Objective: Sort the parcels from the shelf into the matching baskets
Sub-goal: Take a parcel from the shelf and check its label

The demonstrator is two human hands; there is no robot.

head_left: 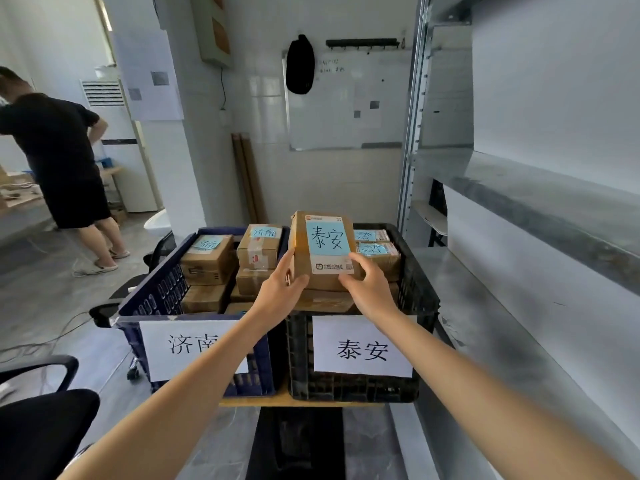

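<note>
Both hands, left hand (282, 287) and right hand (369, 289), clasp the 泰安 parcel (323, 249) at its lower corners, held upright above the black basket (420, 306) signed 泰安 — label facing up, presumably to check the match.

Both bare arms stretched forward, forearms converging toward centre of view. Left hand (281, 289) palm turned inward, thumb up along left edge of parcel (323, 251), fingers curled under its lower left corner. Right hand (369, 285) reaches from right, fingers spread, fingertips (346, 280) pressed on lower right front of parcel, thumb on right side. Two-handed grip closed on parcel, holding it upright, tilted slightly back. Wrists roughly level, left slightly bent.
</note>
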